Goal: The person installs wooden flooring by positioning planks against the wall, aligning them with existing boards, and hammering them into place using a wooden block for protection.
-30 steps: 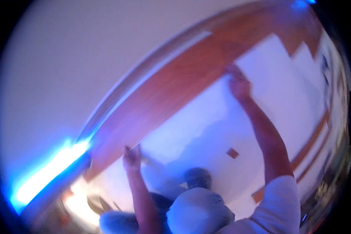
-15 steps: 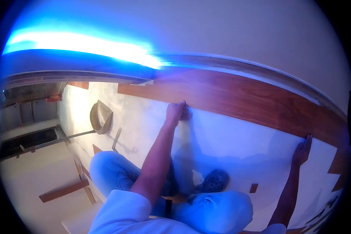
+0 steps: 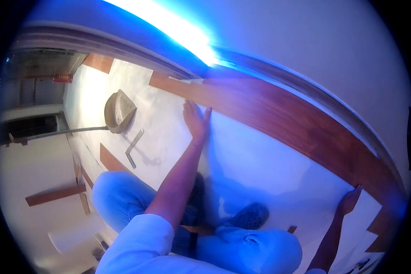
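Observation:
A row of reddish-brown wood floor planks (image 3: 278, 119) runs along the wall, over a pale sheet (image 3: 260, 164) on the floor. My left hand (image 3: 197, 120) is open at the planks' near edge, its fingers and thumb apart and the fingertips close to the wood. Farther right, my right hand (image 3: 350, 201) lies with straight fingers along the same edge, near the stepped end of the row. Neither hand holds anything. Between my arms are my bent knees and a dark clog (image 3: 252, 216).
A long-handled dustpan (image 3: 119, 112) and a bent metal bar (image 3: 133, 148) lie left of my left arm. Loose plank pieces (image 3: 55, 195) are at the lower left. A small brown offcut (image 3: 292, 229) sits by my right knee. A bright light strip (image 3: 182, 29) glows along the wall.
My left hand has shifted left along the plank edge, and its curled fingers have spread. My right hand stays at the edge. The view has turned, showing more of the bent metal bar.

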A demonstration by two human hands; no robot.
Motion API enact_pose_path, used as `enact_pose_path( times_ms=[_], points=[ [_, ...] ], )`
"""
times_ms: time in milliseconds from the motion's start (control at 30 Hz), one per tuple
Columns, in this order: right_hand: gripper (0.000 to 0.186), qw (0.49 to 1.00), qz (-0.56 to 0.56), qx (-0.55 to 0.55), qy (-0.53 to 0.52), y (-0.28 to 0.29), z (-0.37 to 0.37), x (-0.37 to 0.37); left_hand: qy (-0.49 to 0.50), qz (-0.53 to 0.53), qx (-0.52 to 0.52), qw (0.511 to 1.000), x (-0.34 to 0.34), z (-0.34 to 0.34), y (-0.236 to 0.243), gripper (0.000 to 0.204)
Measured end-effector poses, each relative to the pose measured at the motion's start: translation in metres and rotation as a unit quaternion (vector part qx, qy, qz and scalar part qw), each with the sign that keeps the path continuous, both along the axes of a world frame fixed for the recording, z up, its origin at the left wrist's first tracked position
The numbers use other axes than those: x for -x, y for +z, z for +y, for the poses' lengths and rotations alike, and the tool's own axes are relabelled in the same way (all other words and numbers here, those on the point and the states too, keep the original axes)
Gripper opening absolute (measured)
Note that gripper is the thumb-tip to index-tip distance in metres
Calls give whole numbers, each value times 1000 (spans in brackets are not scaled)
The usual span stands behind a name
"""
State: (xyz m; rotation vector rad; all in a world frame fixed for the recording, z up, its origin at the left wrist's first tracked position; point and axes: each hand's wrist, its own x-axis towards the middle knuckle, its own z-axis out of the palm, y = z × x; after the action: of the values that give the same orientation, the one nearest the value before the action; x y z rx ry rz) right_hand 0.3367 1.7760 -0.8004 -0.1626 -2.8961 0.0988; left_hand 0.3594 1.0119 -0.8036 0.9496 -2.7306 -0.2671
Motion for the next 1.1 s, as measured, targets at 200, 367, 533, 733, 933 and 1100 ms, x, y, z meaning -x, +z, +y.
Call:
enact_pose_path(
  times_ms=[200,367,533,733,933,1100],
  points=[
    [45,999,15,-20,32,5,1,-2,9,2,-33,999,4,9,5,84],
    [44,1000,20,9,17,-1,2,-2,7,-6,-18,1000,4,9,9,82],
    [48,1000,4,6,25,1,1,-1,12,-20,3,1000,5,9,7,85],
    [50,997,-50,-59,-25,1,-7,3,3,-26,7,1000,1,5,7,86],
    [50,987,-49,-153,-14,-1,-7,6,-104,-78,9,992,-7,-21,38,85],
    [50,985,-105,-139,-3,4,-32,-18,-345,-363,-3,866,-18,-104,111,63]
  ],
)
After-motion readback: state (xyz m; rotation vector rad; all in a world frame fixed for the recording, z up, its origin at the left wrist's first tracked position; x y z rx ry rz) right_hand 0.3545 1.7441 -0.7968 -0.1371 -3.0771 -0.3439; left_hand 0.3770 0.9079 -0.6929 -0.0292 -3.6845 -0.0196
